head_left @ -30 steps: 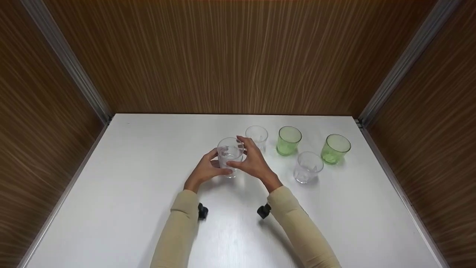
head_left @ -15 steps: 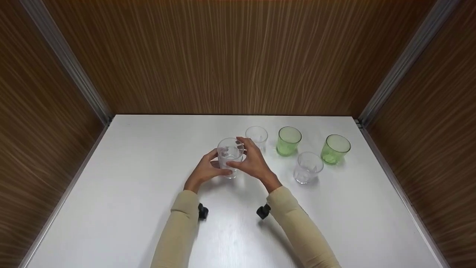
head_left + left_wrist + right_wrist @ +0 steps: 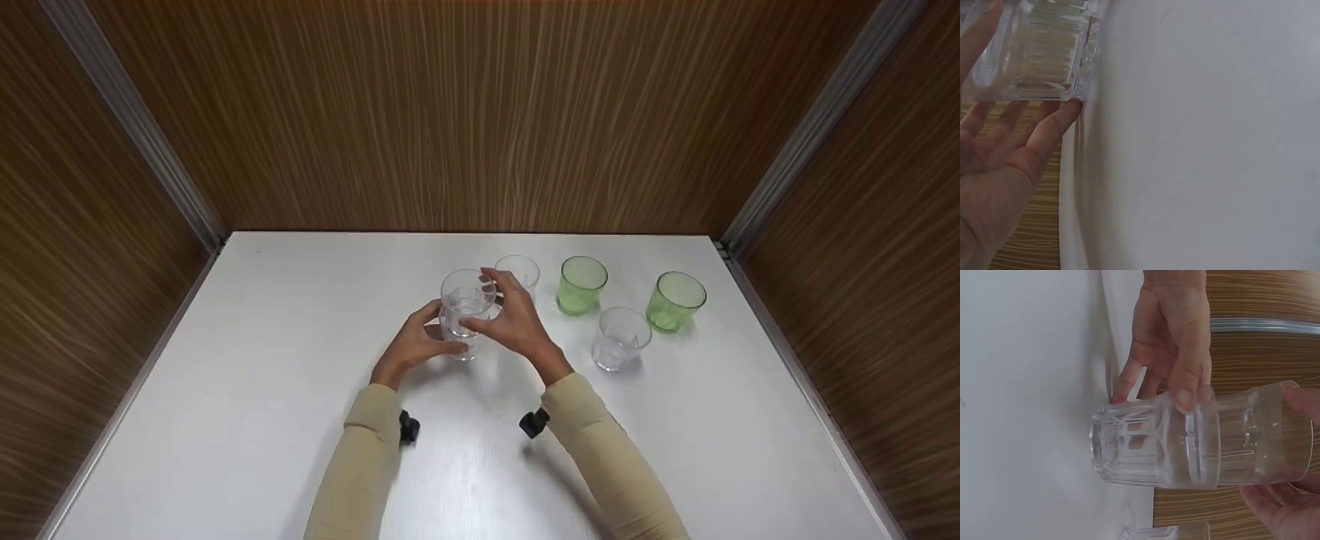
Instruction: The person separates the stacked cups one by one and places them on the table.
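a white table (image 3: 262,420) sits inside brown wood walls (image 3: 480,112). two green cups (image 3: 581,285) (image 3: 676,301) stand near the back on the right. two clear cups (image 3: 620,338) (image 3: 519,271) stand close by them.

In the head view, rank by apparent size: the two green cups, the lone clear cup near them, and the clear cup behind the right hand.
1. Two green cups: alike.
2. Lone clear cup: similar, unsure.
3. Rear clear cup: smallest, but farther and partly hidden by right hand.
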